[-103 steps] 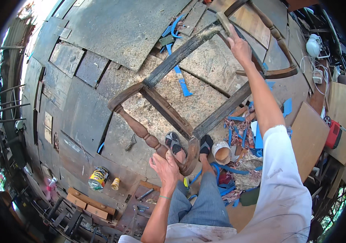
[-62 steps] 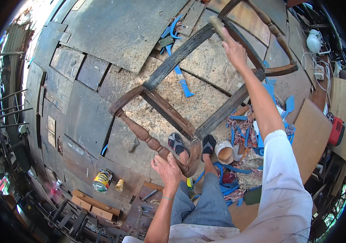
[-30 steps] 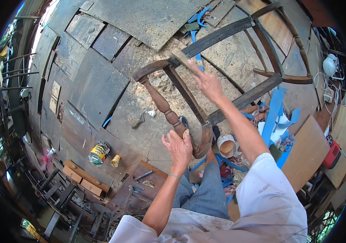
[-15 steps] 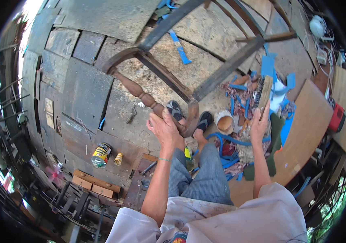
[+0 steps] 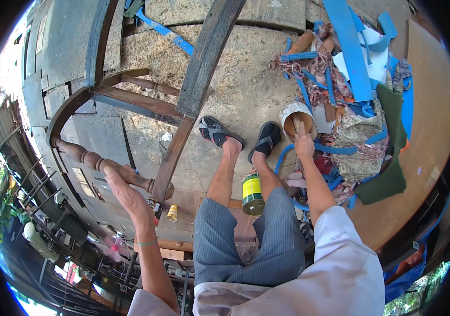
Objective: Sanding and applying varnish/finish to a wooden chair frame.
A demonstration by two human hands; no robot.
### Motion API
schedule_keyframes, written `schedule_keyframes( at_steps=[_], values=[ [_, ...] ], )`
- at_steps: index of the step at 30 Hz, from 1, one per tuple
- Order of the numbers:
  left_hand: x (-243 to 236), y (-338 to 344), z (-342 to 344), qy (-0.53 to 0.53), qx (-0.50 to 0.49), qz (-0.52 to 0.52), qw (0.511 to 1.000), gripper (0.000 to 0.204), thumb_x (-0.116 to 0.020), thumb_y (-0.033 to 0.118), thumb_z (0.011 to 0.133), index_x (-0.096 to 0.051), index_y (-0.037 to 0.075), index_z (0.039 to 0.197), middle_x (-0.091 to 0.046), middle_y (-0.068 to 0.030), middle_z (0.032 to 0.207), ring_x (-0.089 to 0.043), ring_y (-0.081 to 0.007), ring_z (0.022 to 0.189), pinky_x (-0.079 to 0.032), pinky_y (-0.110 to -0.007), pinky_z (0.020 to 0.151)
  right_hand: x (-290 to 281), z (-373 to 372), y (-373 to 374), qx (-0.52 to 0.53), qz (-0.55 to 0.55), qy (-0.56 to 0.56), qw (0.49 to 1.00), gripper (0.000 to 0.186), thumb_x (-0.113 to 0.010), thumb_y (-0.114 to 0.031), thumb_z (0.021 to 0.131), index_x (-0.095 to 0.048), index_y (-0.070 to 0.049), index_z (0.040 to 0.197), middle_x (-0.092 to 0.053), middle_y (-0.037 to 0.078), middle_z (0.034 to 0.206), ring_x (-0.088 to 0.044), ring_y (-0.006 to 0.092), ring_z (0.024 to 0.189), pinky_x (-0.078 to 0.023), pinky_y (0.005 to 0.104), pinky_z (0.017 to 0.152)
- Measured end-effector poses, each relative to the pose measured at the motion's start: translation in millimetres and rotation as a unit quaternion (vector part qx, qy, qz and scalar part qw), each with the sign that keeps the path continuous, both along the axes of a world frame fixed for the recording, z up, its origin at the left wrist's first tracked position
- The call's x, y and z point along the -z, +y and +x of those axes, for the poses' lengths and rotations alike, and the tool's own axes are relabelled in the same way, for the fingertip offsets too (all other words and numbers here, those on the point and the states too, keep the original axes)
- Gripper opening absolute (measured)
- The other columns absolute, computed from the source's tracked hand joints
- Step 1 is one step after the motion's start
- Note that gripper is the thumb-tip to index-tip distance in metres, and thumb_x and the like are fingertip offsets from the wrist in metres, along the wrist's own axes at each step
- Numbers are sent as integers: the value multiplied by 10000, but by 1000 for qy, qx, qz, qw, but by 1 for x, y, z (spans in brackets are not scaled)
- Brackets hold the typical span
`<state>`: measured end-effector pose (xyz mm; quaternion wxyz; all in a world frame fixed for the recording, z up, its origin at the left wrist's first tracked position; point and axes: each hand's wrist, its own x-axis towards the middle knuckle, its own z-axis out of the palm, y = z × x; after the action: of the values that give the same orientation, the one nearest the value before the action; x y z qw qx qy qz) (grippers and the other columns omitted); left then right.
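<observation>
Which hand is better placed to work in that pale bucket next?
Probably the right hand: it reaches to the bucket, while the left hand is well away from it, at the turned wooden spindle.

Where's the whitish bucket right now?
In the head view, the whitish bucket is right of centre, between the right shoe and the scrap heap, with the right hand at its mouth.

A pale short-sleeved shirt (image 5: 283, 289) (smudged in places) tops blue-grey striped shorts (image 5: 277, 250), with dark strapped shoes (image 5: 268, 139) and a thin green wristband (image 5: 146, 243).
</observation>
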<state>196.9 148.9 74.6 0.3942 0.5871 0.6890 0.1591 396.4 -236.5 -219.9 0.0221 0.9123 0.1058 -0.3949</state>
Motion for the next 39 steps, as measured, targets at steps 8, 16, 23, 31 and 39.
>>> schedule_keyframes(
  at_steps=[8,16,23,31,39],
  values=[
    [16,-4,-5,-4,24,20,1000,580,-347,525,1007,-411,24,1293,-529,-72,979,-507,-157,915,-413,-313,870,-9,15,-55,-19,24,31,999,614,-579,-231,913,-333,-253,1474,-649,210,941,-660,332,801,-522,446,688],
    [32,5,-19,23,-22,46,998,694,-352,508,1006,-406,-122,1293,-491,-234,1271,-466,-308,1183,-324,-368,1036,-141,54,-51,449,239,353,785,558,-532,-238,971,-332,-177,1488,-469,-27,703,-387,67,522,-360,237,471],
    [36,-16,25,-37,-47,76,995,413,-482,398,977,-477,-14,959,-544,-153,816,-512,-245,795,-402,-413,822,-246,117,96,207,330,387,836,592,-556,-236,943,-339,-161,1488,-480,-26,679,-418,63,533,-358,221,496],
    [52,-26,22,19,-23,109,994,396,-486,431,957,-476,36,949,-503,-137,859,-482,-308,913,-240,-451,999,-234,102,413,-240,467,128,842,579,-574,-281,900,-404,-254,1452,-609,68,816,-523,158,603,-460,307,607],
    [42,-34,26,29,-4,96,995,414,-498,417,947,-450,7,917,-472,-162,876,-454,-345,919,-253,-479,999,-191,63,494,-316,328,-132,881,631,-525,-298,967,-209,-326,1513,-550,128,713,-580,257,559,-501,400,494]
  ],
)
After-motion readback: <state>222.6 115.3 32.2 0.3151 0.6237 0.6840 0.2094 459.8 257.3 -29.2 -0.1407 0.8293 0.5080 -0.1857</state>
